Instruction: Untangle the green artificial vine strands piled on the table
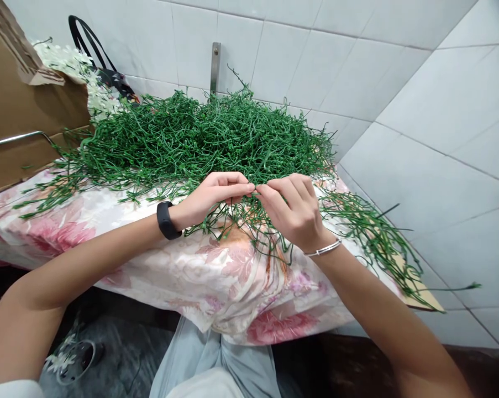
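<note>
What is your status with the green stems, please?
Left hand and right hand pinched close together at small green piece; green stem pile just beyond; loose stems crowd beneath both hands.

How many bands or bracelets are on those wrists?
2: a wide, smooth black band around the left wrist, and a thin, shiny silver-coloured bangle around the right wrist.

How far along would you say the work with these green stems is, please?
Done: perhaps the smaller bunch lying apart at the right, though I cannot tell whether it is finished. In hand: the left hand and right hand meet fingertip to fingertip, apparently at a green stem. Left: seemingly most of it, judging by the large green heap behind them.
</note>
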{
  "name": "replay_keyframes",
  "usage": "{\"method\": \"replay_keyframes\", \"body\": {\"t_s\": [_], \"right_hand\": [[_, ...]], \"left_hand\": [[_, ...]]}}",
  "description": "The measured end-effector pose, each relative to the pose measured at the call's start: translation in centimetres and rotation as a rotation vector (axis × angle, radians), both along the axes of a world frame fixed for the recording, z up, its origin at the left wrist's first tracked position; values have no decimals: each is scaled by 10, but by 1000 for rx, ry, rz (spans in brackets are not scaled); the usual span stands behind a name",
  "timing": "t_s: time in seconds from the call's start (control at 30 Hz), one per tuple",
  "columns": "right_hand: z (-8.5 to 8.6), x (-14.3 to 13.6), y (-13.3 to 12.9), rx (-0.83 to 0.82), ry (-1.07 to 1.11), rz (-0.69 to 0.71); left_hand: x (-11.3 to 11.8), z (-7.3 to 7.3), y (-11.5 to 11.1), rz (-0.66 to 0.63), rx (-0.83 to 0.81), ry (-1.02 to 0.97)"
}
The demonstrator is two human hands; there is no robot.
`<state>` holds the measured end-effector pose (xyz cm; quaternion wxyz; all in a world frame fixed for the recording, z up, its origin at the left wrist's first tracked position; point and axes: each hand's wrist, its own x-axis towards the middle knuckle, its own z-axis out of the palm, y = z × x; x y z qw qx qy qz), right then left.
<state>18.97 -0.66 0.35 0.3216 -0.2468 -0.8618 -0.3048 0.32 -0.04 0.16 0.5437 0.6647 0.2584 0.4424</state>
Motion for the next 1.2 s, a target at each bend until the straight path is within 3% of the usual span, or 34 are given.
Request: {"method": "replay_keyframes", "body": {"t_s": [0.17,0.3,0.37,0.63,0.73,0.87,0.93,1.0,1.07,1.2], "right_hand": [[1,-3,0,43,-72,-55],[1,-9,-2,-138,-3,-2],[2,-10,-4,-357,66,73],[5,-10,-6,-1483,542,442],[6,-11,-3,-1790,668,636],[8,-10,0,-2083,582,752],[8,-10,0,-2104,559,776],[8,-9,0,-1988,571,729],[8,-9,-1,-1735,565,569],[4,-7,-3,-1017,483,212]], "left_hand": [[0,2,-4,50,54,-40],[1,1,-6,120,128,-47],[2,-1,-6,155,167,-41],[2,-3,-9,184,298,-1],[1,-3,-10,212,356,39],[-1,-3,-11,202,471,62],[-2,-3,-11,190,473,43],[-3,-2,-11,193,418,30],[-3,-1,-10,193,330,25],[-1,-2,-7,163,188,23]]}}
